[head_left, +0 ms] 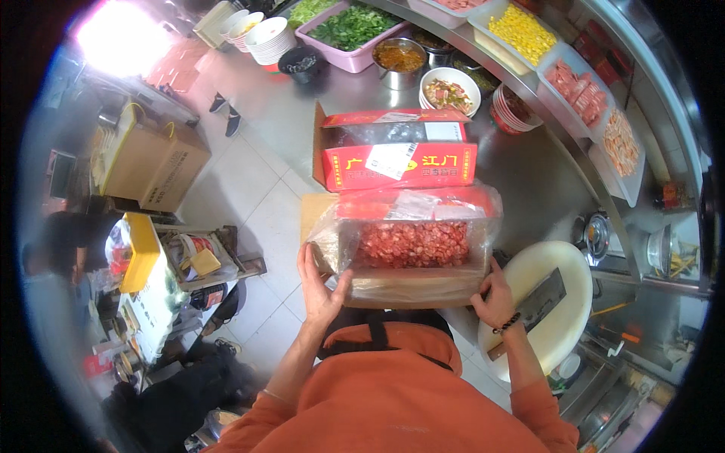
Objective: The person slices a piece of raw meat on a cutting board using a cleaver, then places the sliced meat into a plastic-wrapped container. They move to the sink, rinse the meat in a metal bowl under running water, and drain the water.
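A red cardboard box lined with a clear plastic bag (419,286) holds sliced reddish sausage or meat pieces (416,243). My left hand (322,286) grips its near left corner through the plastic, thumb along the near side. On the near right corner, my right hand (494,297) grips the bag and box, a beaded bracelet at the wrist. Just beyond stands a second red box (396,164) with open flaps, printed writing and a dark inside. To the right, a cleaver (544,300) lies on a round white chopping board (572,328), close to my right wrist.
On the steel counter (351,93) are a pink tub of greens (357,56), a metal pot of sauce (399,63), a white bowl of mixed food (450,93) and stacked bowls (271,42). Food trays (575,90) line a raised shelf. Cardboard boxes (153,164) and people stand left.
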`<state>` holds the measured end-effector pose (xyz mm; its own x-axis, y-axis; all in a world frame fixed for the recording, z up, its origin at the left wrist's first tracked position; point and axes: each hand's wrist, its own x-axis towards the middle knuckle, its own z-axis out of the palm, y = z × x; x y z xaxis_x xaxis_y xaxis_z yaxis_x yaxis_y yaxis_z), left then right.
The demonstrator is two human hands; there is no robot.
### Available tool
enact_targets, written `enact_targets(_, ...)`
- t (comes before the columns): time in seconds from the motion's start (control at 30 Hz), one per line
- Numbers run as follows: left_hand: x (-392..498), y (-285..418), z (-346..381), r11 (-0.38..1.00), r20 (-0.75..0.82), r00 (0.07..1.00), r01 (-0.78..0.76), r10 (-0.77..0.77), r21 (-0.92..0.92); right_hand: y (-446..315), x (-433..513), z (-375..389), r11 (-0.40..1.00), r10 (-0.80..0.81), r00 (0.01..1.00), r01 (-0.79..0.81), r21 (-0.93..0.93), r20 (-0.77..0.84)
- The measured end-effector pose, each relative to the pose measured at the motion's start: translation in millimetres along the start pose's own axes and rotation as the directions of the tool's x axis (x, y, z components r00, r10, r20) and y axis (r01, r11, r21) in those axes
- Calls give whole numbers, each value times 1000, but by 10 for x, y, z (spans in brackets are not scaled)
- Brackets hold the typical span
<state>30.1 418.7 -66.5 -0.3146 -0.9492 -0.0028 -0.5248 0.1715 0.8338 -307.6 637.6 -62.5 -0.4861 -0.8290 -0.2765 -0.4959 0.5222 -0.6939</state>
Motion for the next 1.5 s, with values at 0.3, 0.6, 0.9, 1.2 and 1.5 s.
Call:
enact_targets(0.3, -24, 48, 49, 996, 58, 997, 58, -54, -74, -289, 841, 125, 846, -392, 878, 227, -483, -273)
enact_targets(0.6, 11, -118, -28, 995, 202, 979, -37, 18, 92, -479, 1022, -104, 808, -468, 765, 168, -564, -443)
enact_targets(0.9, 86, 1, -25, 994, 271, 962, -26, -3, 103, -428, 1357, -209, 809, -588, 677, 480, -339, -443)
enact_targets(1.2, 119, 206, -52, 993, 374, 927, -56, 15, 100, -70, 1739, -58, 927, -148, 896, 274, 258, -419)
enact_targets(1.5, -172, 382, -232, 979, 478, 877, -134, 46, 151, 10, 1482, -20, 965, 111, 845, 34, 259, -522)
